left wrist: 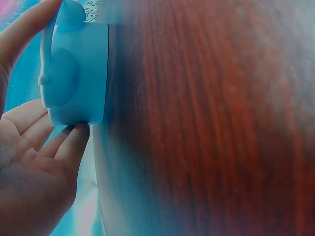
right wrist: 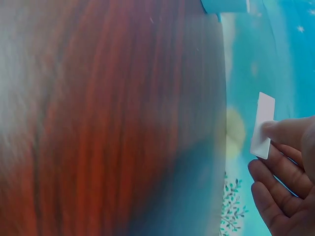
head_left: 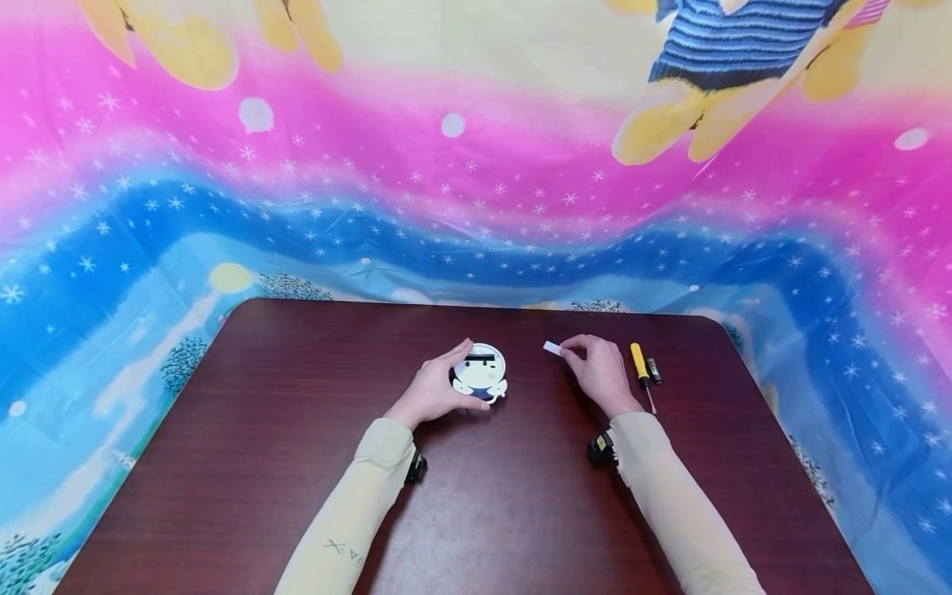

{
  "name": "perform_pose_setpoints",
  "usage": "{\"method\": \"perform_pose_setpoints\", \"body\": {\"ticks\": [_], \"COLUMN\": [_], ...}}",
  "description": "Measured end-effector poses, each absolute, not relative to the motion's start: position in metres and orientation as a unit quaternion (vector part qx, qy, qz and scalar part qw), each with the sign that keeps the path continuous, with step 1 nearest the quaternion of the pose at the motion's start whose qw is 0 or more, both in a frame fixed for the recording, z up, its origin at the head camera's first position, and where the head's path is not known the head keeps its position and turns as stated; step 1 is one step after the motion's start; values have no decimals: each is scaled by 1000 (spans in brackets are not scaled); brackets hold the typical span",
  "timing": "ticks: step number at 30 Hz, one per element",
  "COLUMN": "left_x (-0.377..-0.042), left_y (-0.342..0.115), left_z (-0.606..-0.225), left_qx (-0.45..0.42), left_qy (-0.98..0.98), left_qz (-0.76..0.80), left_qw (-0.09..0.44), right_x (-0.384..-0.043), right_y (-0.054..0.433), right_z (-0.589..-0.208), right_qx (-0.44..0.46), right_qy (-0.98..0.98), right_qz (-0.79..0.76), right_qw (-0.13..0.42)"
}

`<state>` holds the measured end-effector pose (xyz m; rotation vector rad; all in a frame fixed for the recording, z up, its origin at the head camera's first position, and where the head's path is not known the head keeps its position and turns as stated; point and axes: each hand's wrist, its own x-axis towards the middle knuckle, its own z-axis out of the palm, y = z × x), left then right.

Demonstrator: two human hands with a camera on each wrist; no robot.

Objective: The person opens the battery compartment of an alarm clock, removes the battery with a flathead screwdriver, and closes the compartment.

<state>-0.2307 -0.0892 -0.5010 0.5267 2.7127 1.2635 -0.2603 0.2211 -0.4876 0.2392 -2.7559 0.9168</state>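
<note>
A small round white device [head_left: 487, 373] with a dark rectangular slot and rounded lobes at its near edge stands at the middle of the table. My left hand [head_left: 435, 387] holds it by the rim, thumb on the near side and fingers on the far side. In the left wrist view the device's thick side wall [left wrist: 88, 73] shows, fingertips against it. To the right, my right hand [head_left: 601, 373] pinches a flat white rectangular cover [right wrist: 263, 125] between thumb and fingers. The cover is held apart from the device.
A yellow-handled screwdriver [head_left: 640, 365] lies just right of my right hand, its shaft pointing toward me. Beside it is a small dark battery [head_left: 654, 371]. The dark red-brown wooden table [head_left: 491, 512] ends at a patterned cloth backdrop [head_left: 446, 207].
</note>
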Motion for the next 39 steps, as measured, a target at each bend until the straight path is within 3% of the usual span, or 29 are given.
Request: {"method": "perform_pose_setpoints", "body": {"ticks": [24, 39], "left_x": [-232, -232], "left_y": [-90, -90], "left_z": [-504, -504], "left_qx": [170, 173], "left_qy": [890, 887], "left_qz": [420, 426], "left_qw": [48, 44], "right_x": [-256, -251], "right_y": [178, 141], "right_z": [-474, -471], "right_qx": [144, 158], "right_qy": [-914, -918], "right_qz": [353, 347], "right_qw": [142, 110]}}
